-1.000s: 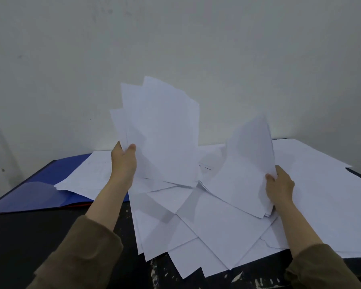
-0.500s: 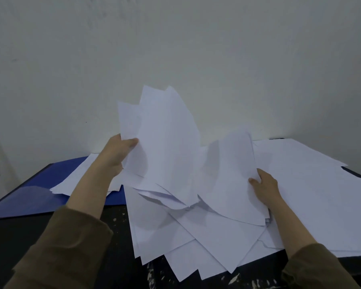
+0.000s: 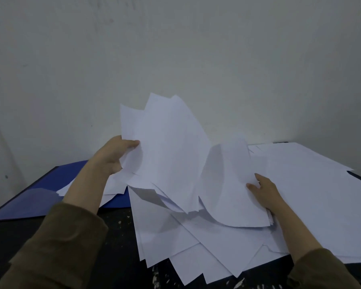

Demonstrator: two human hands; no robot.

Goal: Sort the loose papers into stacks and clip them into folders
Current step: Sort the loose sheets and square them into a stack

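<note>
Head view: sorting is at an early stage, as the left hand (image 3: pixel 113 157) grips a raised sheaf of papers (image 3: pixel 167 147) right of the unfilled blue folder (image 3: pixel 40 195), the right hand (image 3: pixel 262 190) pinches a curled batch (image 3: pixel 231 184) further right, and loose sheets (image 3: pixel 196 247) remain unclipped.

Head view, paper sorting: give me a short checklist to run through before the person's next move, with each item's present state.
1. Left hand grips the raised sheets: ok, thumb on their near face.
2. Right hand holds the curled bundle: ok, thumb on top, fingers hidden beneath.
3. Raised sheets squared into a stack: not ok, corners fan out unevenly.
4. Blue folder free to take papers: not ok, loose sheets overlap its right part.
5. Loose papers fully on the black table: not ok, they appear to overhang the near edge.
6. Clip at hand: cannot tell, none visible.
</note>
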